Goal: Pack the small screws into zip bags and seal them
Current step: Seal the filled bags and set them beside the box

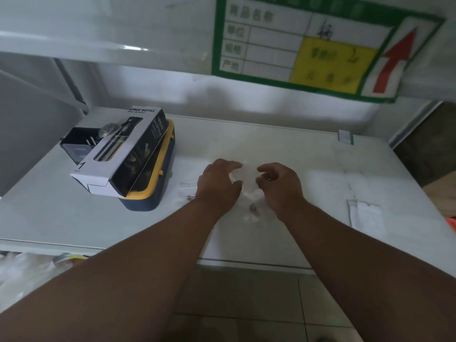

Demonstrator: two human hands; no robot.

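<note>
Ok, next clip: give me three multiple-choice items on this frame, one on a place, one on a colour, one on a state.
1. Where does the spray bottle box lie?
A. on the yellow-and-blue case
B. on the floor
C. on the upper shelf

2. What colour is the arrow on the sign?
A. blue
B. red
C. black

3. What are the left hand and right hand doing?
A. hanging idle off the table
B. both gripping the box
C. handling a clear zip bag over the white table

Key: 1 A, the box rests across the case; 2 B, it is plainly red; 3 C, both hands' fingers curl at the bag.
</note>
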